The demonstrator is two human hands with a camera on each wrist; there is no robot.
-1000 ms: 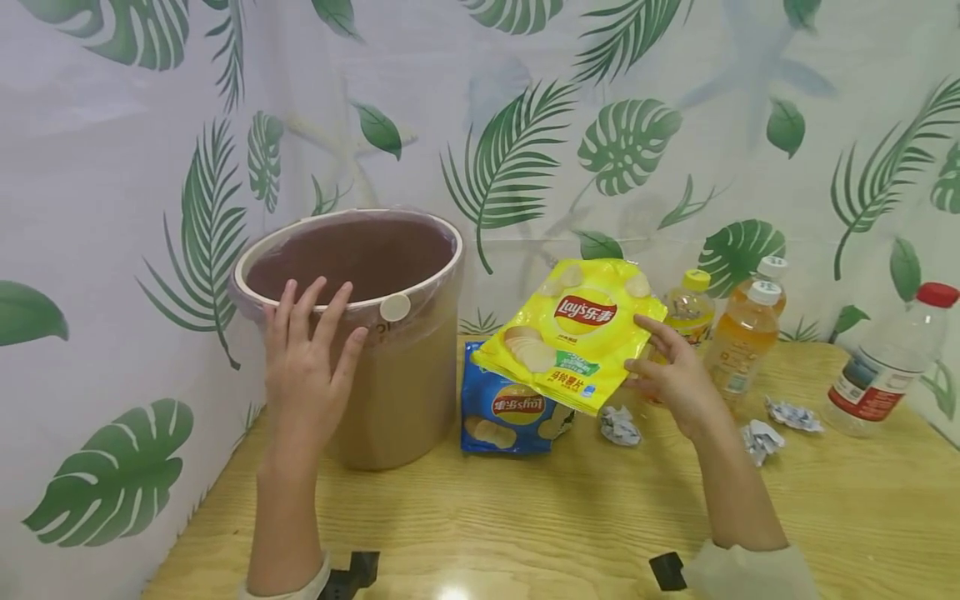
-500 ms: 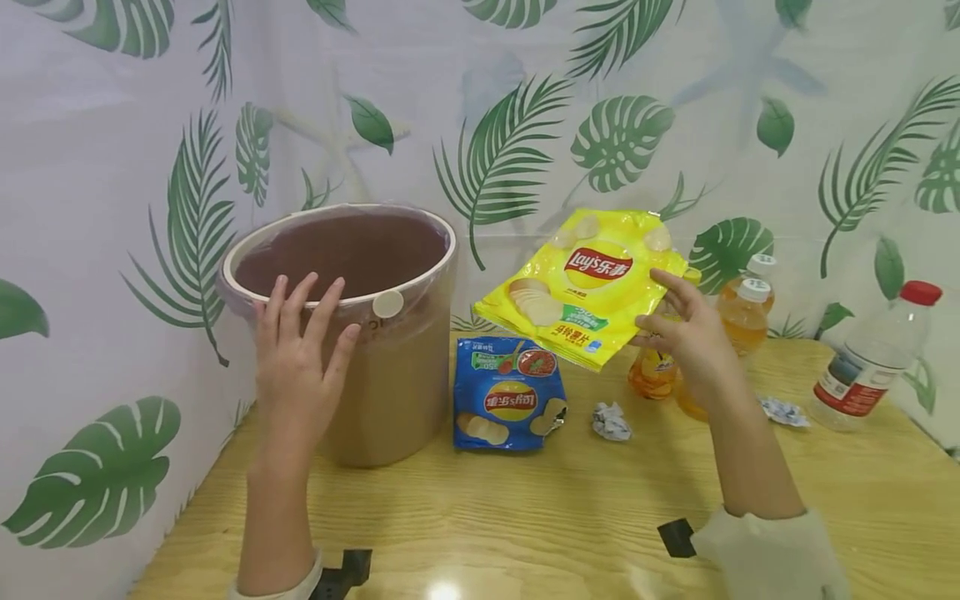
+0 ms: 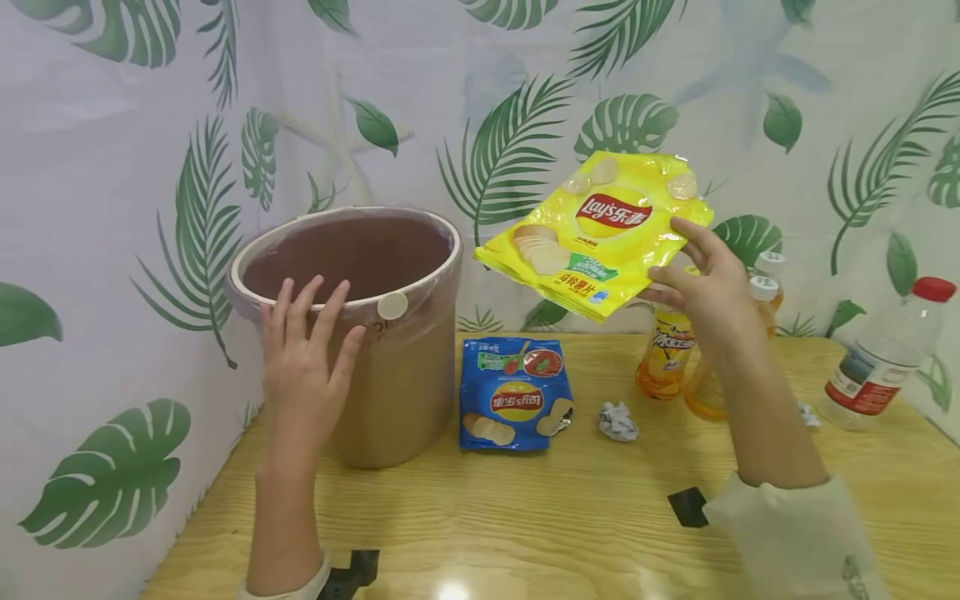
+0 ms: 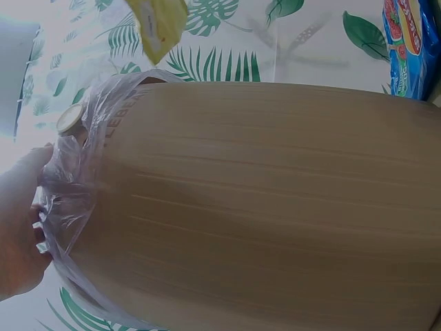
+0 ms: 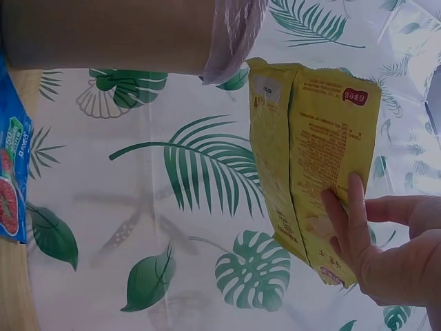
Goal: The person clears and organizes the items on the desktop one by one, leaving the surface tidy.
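Note:
My right hand (image 3: 708,283) pinches the right edge of a yellow Lay's chip bag (image 3: 618,250), lifted above the table and tilted. Its printed back (image 5: 331,145) faces the right wrist camera, with fingers lying against it. At the left stands a tan trash bin (image 3: 397,383) lined with a clear plastic bag (image 4: 72,179). My left hand (image 3: 303,358) rests at the bin's near rim, fingers fairly straight and spread, fingertips reaching over the edge. Between the bin and a crumpled paper ball (image 3: 618,422) is a blue Lay's chip bag (image 3: 513,404).
An orange drink bottle with a yellow label (image 3: 669,354) stands behind the right forearm, beside more amber bottles (image 3: 763,304) partly hidden. Farther right is a clear red-capped bottle (image 3: 877,367). Another paper ball (image 3: 808,415) peeks past the forearm. A leaf-print sheet (image 3: 517,50) hangs behind the table.
My right hand has raised the yellow chip bag up and slightly right, uncovering the blue bag fully. The left hand has stayed on the bin's rim.

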